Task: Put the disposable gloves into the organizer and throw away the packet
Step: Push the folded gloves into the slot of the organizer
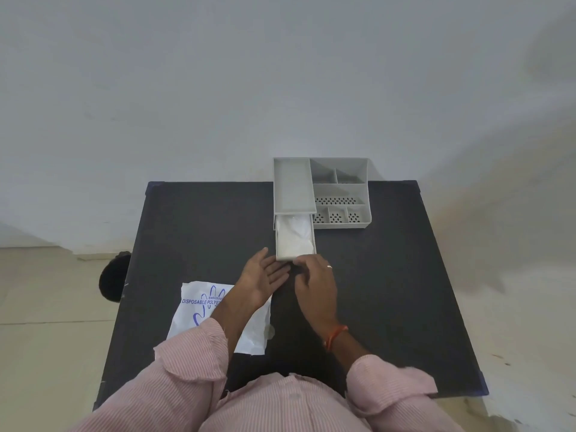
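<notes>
A grey organizer (pixel 339 190) stands at the far middle of the black table (pixel 187 232). Its drawer (pixel 280 255) is pulled out toward me, and the clear disposable gloves (pixel 294 233) lie inside it. My right hand (pixel 314 283) touches the drawer's front edge with its fingertips, fingers curled. My left hand (pixel 265 274) lies flat and open just left of that front edge, holding nothing. The white glove packet (pixel 190 310), printed in blue, lies flat on the table at the near left, partly under my left forearm.
A dark round object (pixel 113 277) sits on the floor beside the table's left edge. The organizer's right half has several small open compartments with perforated floors. A pale wall rises behind the table.
</notes>
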